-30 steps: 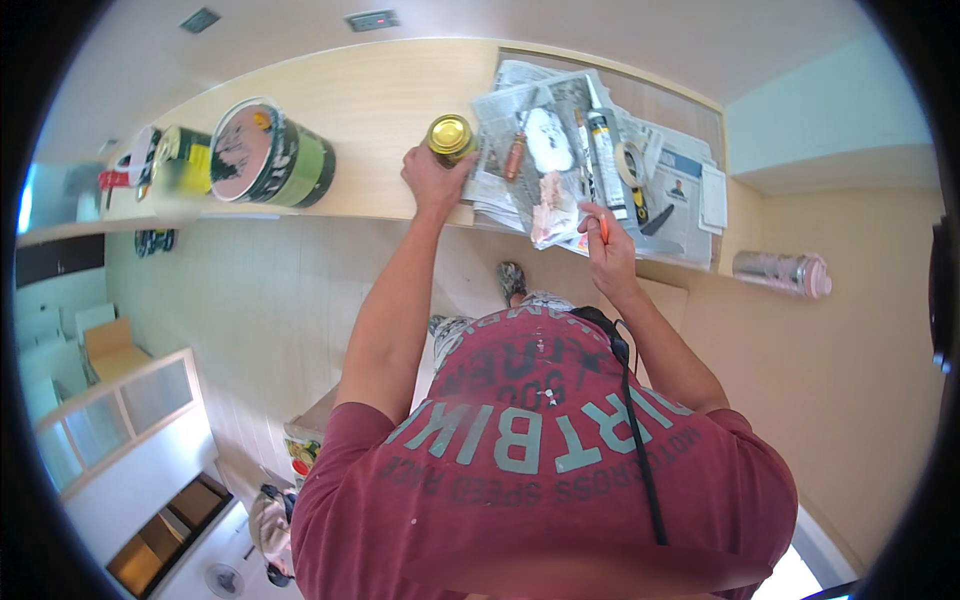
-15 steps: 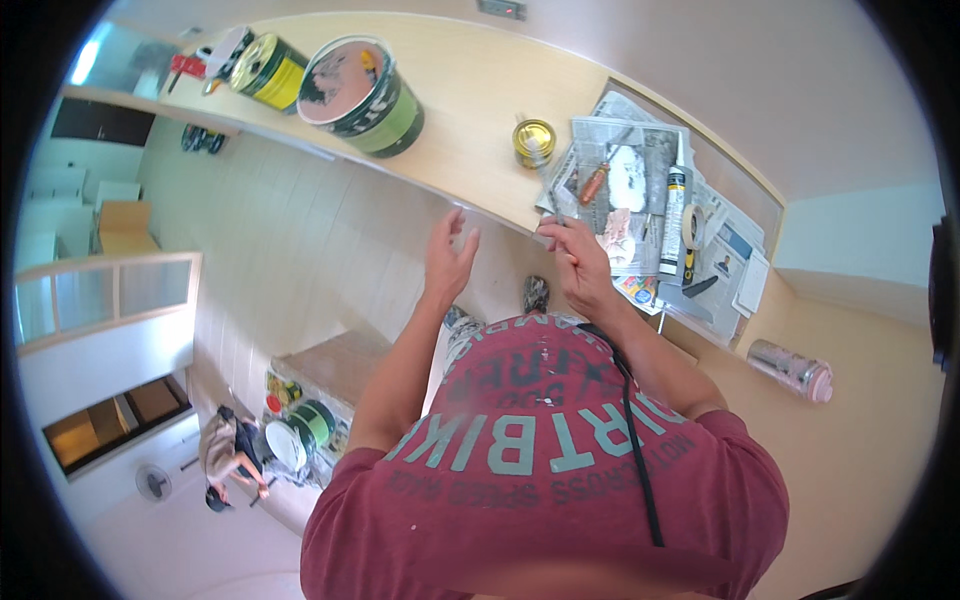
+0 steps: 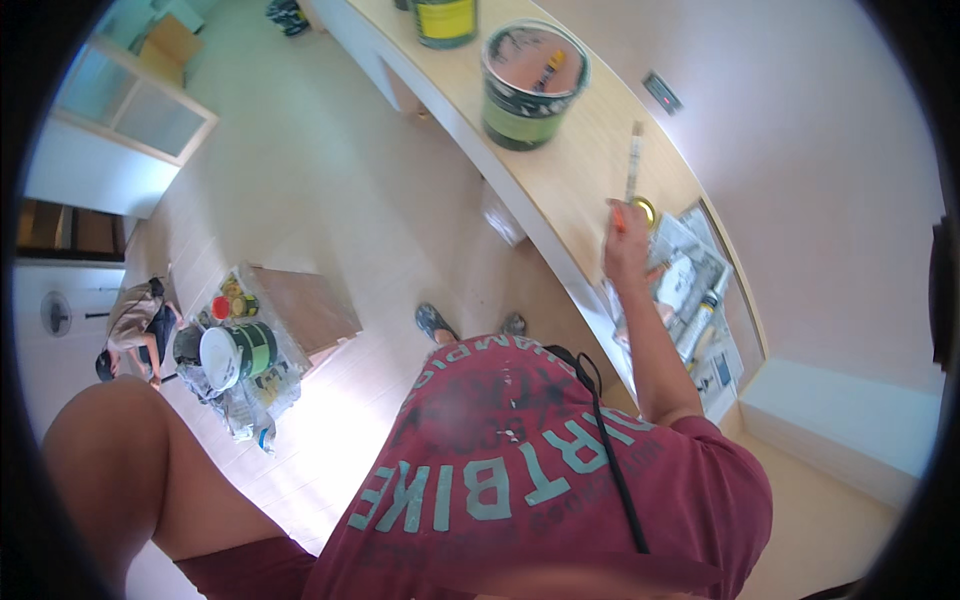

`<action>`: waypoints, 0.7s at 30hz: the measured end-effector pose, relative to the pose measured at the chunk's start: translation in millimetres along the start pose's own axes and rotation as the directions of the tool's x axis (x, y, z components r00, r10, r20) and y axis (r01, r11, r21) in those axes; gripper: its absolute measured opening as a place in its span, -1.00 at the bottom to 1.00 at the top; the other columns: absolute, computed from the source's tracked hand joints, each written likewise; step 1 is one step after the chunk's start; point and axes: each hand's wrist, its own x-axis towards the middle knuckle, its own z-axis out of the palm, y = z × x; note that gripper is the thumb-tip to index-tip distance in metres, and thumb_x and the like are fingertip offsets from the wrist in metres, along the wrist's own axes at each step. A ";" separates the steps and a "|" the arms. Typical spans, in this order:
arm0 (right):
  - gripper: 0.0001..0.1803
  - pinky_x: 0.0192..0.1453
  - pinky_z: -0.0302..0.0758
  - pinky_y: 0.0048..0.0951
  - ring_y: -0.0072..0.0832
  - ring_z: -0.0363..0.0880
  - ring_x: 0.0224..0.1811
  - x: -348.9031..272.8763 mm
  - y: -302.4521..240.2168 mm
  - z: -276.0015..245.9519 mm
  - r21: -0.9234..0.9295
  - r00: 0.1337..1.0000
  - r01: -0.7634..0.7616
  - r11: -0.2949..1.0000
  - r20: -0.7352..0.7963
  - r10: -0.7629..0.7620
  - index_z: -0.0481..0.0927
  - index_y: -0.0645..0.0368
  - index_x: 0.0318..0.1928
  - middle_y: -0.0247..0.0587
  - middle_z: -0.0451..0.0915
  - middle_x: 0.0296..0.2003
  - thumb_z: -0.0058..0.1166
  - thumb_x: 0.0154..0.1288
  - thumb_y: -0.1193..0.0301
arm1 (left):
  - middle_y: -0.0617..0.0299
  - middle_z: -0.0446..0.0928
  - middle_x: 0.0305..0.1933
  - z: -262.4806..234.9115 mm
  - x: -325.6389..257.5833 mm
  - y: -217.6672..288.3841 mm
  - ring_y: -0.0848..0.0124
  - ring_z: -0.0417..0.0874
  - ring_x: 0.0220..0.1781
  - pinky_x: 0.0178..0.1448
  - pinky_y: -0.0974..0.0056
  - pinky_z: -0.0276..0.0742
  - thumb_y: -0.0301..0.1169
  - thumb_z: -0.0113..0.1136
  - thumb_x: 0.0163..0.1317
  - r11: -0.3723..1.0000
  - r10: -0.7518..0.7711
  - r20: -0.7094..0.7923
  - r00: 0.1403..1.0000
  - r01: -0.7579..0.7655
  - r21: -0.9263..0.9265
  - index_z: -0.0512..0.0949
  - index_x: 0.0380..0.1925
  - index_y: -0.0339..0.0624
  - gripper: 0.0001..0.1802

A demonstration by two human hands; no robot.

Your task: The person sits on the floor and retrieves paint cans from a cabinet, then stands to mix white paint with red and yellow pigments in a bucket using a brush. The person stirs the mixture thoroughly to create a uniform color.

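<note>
The slim orange-handled tool (image 3: 620, 219) is in your right hand (image 3: 627, 243), over the counter (image 3: 572, 178); your fingers are closed around its handle, and a pale strip (image 3: 634, 160) extends from the hand toward the far side. Your left hand is out of view, so its grip cannot be told. Just right of your hand is a gold-topped tin (image 3: 645, 210); whether they touch is unclear. Nearer and right, newspaper (image 3: 677, 236) carries a sealant cartridge (image 3: 701, 322). Farther left stands a green-and-black bucket (image 3: 524, 127). At far left, a co-worker (image 3: 137, 318) bends near a white-lidded pail (image 3: 257, 348).
</note>
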 end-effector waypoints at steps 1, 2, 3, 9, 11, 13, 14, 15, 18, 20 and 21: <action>-0.62 0.20 0.55 -0.05 0.05 0.59 0.11 11.8 -10.4 3.1 -0.022 0.999 -0.031 0.999 -0.013 0.030 0.66 0.10 0.17 0.05 0.56 0.04 0.06 0.39 0.57 | 0.19 0.64 0.19 -11.1 2.4 11.6 0.27 0.65 0.23 0.47 0.13 0.44 -0.33 0.00 0.64 1.000 -0.023 0.052 0.998 0.023 0.009 0.61 0.19 -0.19 -0.69; -0.62 0.20 0.55 -0.03 0.05 0.60 0.13 23.2 -13.1 1.5 -0.069 0.997 -0.069 0.995 -0.038 0.066 0.66 0.09 0.17 0.04 0.56 0.06 0.07 0.39 0.55 | 0.18 0.65 0.19 -15.4 -2.7 17.6 0.26 0.65 0.23 0.47 0.13 0.44 -0.32 0.00 0.65 0.999 -0.040 0.074 0.996 0.038 0.022 0.61 0.19 -0.19 -0.69; -0.63 0.20 0.56 -0.03 0.05 0.59 0.14 34.9 -11.1 1.6 -0.094 0.995 -0.100 0.991 -0.028 0.097 0.66 0.10 0.18 0.04 0.57 0.06 0.08 0.39 0.53 | 0.18 0.65 0.18 -22.5 -7.4 20.5 0.26 0.65 0.23 0.46 0.13 0.45 -0.31 -0.01 0.65 0.998 -0.048 0.077 0.996 0.045 0.032 0.61 0.19 -0.19 -0.68; -0.63 0.23 0.56 -0.03 0.06 0.59 0.17 43.0 58.6 -2.1 -0.349 0.983 -0.144 0.926 0.056 0.174 0.66 0.13 0.22 0.05 0.57 0.10 0.10 0.45 0.41 | 0.15 0.66 0.18 -49.1 -20.1 10.5 0.25 0.67 0.21 0.42 0.13 0.49 -0.27 -0.04 0.65 0.996 -0.073 0.055 0.996 0.070 0.055 0.62 0.19 -0.20 -0.65; -0.63 0.24 0.56 -0.03 0.06 0.60 0.18 35.3 74.7 -0.8 -0.391 0.979 -0.123 0.912 0.102 0.176 0.65 0.10 0.25 0.06 0.57 0.13 0.11 0.49 0.37 | 0.14 0.66 0.17 -55.1 -22.2 10.7 0.24 0.67 0.20 0.41 0.13 0.50 -0.26 -0.04 0.65 0.995 -0.082 0.045 0.996 0.079 0.057 0.62 0.19 -0.21 -0.63; -0.61 0.26 0.55 -0.03 0.07 0.58 0.19 31.2 82.1 -3.9 -0.419 0.983 -0.139 0.897 0.049 0.175 0.64 0.12 0.27 0.08 0.55 0.14 0.12 0.52 0.32 | 0.13 0.67 0.17 -56.3 -30.7 5.3 0.24 0.68 0.19 0.39 0.12 0.51 -0.24 -0.05 0.66 0.995 -0.082 0.017 0.997 0.080 0.053 0.63 0.19 -0.21 -0.62; -0.60 0.27 0.54 -0.03 0.07 0.58 0.19 31.4 82.1 -2.3 -0.422 0.985 -0.142 0.896 0.027 0.169 0.63 0.13 0.28 0.10 0.55 0.14 0.12 0.53 0.30 | 0.13 0.67 0.17 -62.3 -30.1 6.9 0.24 0.68 0.19 0.39 0.12 0.52 -0.24 -0.06 0.66 0.995 -0.078 0.019 0.997 0.077 0.058 0.63 0.19 -0.21 -0.62; -0.56 0.27 0.53 -0.03 0.07 0.55 0.23 30.3 83.5 -6.2 -0.442 0.984 -0.155 0.884 0.009 0.177 0.61 0.20 0.30 0.12 0.54 0.14 0.12 0.57 0.24 | 0.12 0.67 0.17 -64.8 -32.4 7.0 0.24 0.69 0.19 0.38 0.12 0.52 -0.23 -0.06 0.66 0.995 -0.081 0.016 0.997 0.079 0.060 0.63 0.19 -0.21 -0.61; -0.52 0.28 0.52 -0.01 0.07 0.53 0.25 33.5 69.0 5.1 -0.467 0.980 -0.145 0.873 0.053 0.191 0.57 0.27 0.34 0.15 0.54 0.15 0.11 0.58 0.23 | 0.11 0.68 0.16 -77.6 -22.2 17.4 0.23 0.70 0.18 0.36 0.12 0.54 -0.21 -0.07 0.66 0.989 -0.113 0.050 0.992 0.108 0.101 0.63 0.18 -0.22 -0.59; -0.46 0.28 0.52 0.01 0.11 0.52 0.22 35.8 66.8 -0.1 -0.479 0.986 -0.107 0.872 0.062 0.155 0.54 0.30 0.37 0.20 0.53 0.14 0.13 0.57 0.19 | 0.10 0.68 0.16 -76.7 -23.9 20.6 0.22 0.70 0.17 0.35 0.12 0.55 -0.19 -0.08 0.66 0.988 -0.118 0.030 0.993 0.114 0.101 0.64 0.18 -0.22 -0.58; -0.44 0.27 0.52 0.02 0.12 0.52 0.21 37.7 70.3 1.1 -0.490 0.992 -0.070 0.869 0.061 0.114 0.53 0.31 0.38 0.20 0.54 0.14 0.16 0.55 0.19 | 0.10 0.68 0.16 -77.6 -26.6 21.0 0.22 0.70 0.17 0.34 0.12 0.56 -0.19 -0.09 0.66 0.987 -0.124 0.017 0.992 0.121 0.107 0.64 0.18 -0.22 -0.57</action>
